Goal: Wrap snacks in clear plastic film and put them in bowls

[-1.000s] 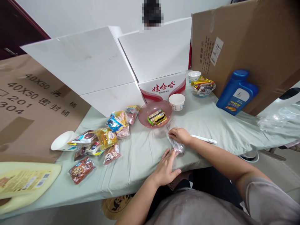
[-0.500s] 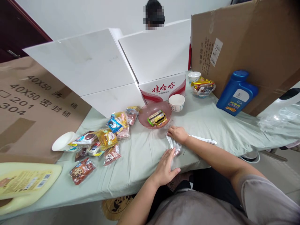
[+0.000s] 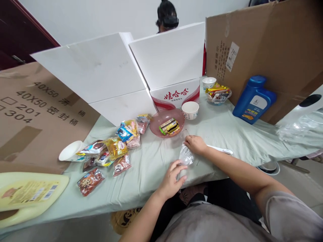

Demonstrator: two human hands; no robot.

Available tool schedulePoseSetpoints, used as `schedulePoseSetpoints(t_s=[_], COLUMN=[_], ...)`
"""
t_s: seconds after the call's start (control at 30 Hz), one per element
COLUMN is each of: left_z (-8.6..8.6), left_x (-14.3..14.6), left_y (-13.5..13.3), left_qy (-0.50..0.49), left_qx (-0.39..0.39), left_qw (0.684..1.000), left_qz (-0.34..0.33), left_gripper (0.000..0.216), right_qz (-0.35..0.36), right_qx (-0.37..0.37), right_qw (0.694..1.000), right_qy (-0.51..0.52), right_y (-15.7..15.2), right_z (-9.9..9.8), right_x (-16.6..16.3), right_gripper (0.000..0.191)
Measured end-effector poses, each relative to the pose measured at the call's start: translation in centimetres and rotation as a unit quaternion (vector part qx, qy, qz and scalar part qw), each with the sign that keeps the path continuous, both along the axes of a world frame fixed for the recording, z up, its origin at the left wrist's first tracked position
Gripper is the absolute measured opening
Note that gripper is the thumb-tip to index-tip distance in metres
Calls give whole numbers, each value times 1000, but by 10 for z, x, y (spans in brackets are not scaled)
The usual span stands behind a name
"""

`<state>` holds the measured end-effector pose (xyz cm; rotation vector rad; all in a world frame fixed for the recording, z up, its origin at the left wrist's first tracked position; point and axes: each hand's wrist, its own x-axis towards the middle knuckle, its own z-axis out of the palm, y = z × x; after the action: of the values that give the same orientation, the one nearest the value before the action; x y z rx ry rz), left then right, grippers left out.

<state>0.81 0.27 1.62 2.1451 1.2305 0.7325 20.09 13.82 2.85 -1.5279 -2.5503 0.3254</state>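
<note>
My right hand (image 3: 195, 144) lies on the table with its fingers curled over the upper end of a crinkled clear plastic piece (image 3: 186, 155), which may be a bag or a wrapper. Just to the lower left, my left hand (image 3: 173, 178) is open, its fingers apart and curved near the plastic's lower end. Whether its fingertips touch the plastic I cannot tell. Beyond my right hand stands a pink see-through bowl (image 3: 155, 126) with several wrapped snack bars (image 3: 171, 127) in it. A white paper cup (image 3: 190, 111) stands right beside that bowl.
Snack packets (image 3: 114, 148) lie piled at the left, by a tipped white cup (image 3: 69, 151) and a pale yellow jug (image 3: 30, 198). A white utensil (image 3: 220, 149) lies behind my right forearm. A blue bottle (image 3: 253, 101) and a cardboard box (image 3: 252, 50) stand right. Another person's head (image 3: 167, 15) shows behind white boxes.
My left hand has drawn back slightly to the left, its fingers now more curved. My right hand has shifted a little to the right on the plastic, which looks more spread out.
</note>
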Motion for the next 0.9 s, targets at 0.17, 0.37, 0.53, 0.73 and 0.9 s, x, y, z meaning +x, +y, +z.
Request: schedulePoseSetpoints(t_s=[0.17, 0.37, 0.53, 0.73, 0.9], left_z=[0, 11, 7, -14, -13], left_x=[3, 1, 11, 14, 12], left_y=[3, 37, 79, 86, 84], left_qy=[-14, 60, 102, 108, 99], left_qx=[-8, 137, 162, 166, 158], left_qw=[996, 979, 980, 980, 982], left_qz=[91, 140, -52, -25, -27], left_gripper=[21, 18, 19, 19, 22], right_qz=[-11, 4, -31, -108, -14], right_qx=[-2, -9, -12, -59, -84], right_qw=[1000, 1000, 996, 981, 977], right_qy=[-3, 25, 84, 151, 197], right_y=[0, 3, 1, -32, -69], right_z=[-2, -5, 2, 8, -3], right_x=[-5, -9, -4, 33, 44], right_gripper=[26, 28, 25, 25, 23])
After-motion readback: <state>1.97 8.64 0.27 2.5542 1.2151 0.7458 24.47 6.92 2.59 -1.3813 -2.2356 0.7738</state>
